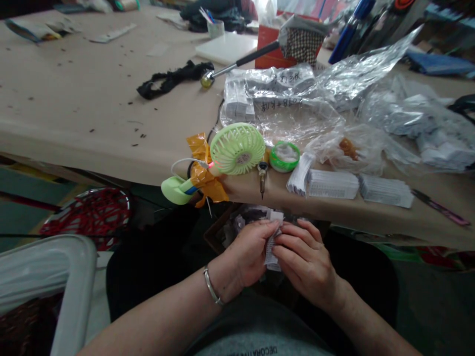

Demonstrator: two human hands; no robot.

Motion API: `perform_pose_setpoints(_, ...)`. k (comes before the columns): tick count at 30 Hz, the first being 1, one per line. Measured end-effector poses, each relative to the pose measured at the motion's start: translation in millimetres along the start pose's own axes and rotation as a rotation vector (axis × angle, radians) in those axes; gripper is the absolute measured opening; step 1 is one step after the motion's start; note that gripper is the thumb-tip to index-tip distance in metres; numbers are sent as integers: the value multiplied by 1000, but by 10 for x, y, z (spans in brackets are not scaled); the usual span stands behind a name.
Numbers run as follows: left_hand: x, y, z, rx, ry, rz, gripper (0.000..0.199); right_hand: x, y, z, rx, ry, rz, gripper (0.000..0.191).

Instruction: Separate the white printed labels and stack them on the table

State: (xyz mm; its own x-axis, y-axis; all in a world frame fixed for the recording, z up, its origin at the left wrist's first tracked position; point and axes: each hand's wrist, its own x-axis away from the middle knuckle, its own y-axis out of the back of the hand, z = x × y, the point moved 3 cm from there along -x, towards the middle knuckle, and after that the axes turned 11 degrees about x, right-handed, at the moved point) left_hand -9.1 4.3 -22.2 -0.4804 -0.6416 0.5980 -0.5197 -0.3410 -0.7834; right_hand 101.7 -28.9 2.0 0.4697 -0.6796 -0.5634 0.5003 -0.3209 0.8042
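Note:
Low over my lap, in front of the table edge, my left hand [252, 254] is closed on a small stack of white printed labels [273, 259], the thumb along the top. My right hand [306, 259] meets it from the other side, its fingers bent against the same labels; the fingertips are partly hidden. Beneath both hands is an open box [215, 237] with pale scraps in it. On the table edge above lie more label stacks [332, 184], a round green container [284, 156] with white contents, and a small pointed metal tool [262, 180].
A green fan [237, 148] is fixed to the edge with orange tape [208, 183]. Clear plastic bags [289, 116] of labels cover the table's right half. Pink-handled tweezers [441, 207] lie far right. A plastic bin [79, 291] stands left, near a red woven stool [89, 215].

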Motion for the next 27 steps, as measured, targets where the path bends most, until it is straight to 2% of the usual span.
perform_pose_setpoints(6,-8,29,22,29,68,27,23,11,-40,-8,2,-29,5,14)
perform_pose_setpoints(11,2,21,-1,-57,12,49,13,28,-2,-14,-81,-27,22,26)
perform_pose_setpoints(13,23,11,-20,-105,28,59,12,57,23,-99,-212,-147,-29,30)
perform_pose_setpoints(16,70,-2,-27,-236,124,124,16,128,-34,-347,-509,-529,-55,22)
perform_pose_setpoints(17,86,-3,-22,-274,158,156,17,147,-91,-424,-647,-641,-3,21)
perform_pose_setpoints(19,113,1,-4,-315,216,216,19,155,-228,-510,-990,-741,195,30)
perform_pose_setpoints(22,145,16,44,-366,302,264,24,106,-351,-523,-1393,-694,428,45)
perform_pose_setpoints(27,167,34,79,-419,322,287,24,-8,-392,-466,-1609,-554,530,39)
